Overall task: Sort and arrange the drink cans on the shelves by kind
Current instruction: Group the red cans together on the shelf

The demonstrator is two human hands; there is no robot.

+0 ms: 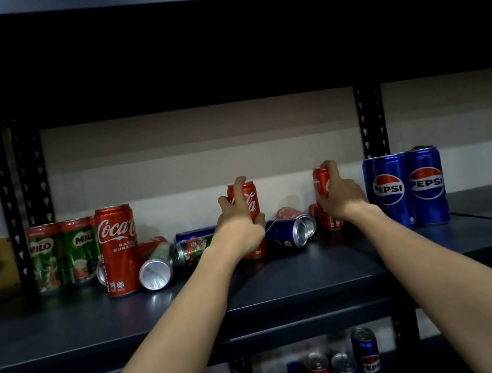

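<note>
We have both arms stretched over the dark shelf [71, 332]. Our left hand [239, 220] wraps an upright Coke can [248, 204], fingers curled round its front. Our right hand [339, 197] grasps a second upright Coke [321, 184] nearer the back wall [173, 151].

On the shelf's left end two Milo cans [62, 253] stand side by side, touching a tall Coca-Cola can [118, 250] just to their right. Between that can and our left hand lies a heap of tipped cans: a Milo on its side [156, 267] with its silver base toward us, a blue one behind. A fallen Pepsi [290, 236] lies between our two hands, a red can behind it. Two upright Pepsi cans [407, 189] stand together at the right, beside the post [370, 120].

The front strip of the shelf, along its edge, lies bare under our forearms. The lower shelf holds mixed cans [335, 366], some upright.
</note>
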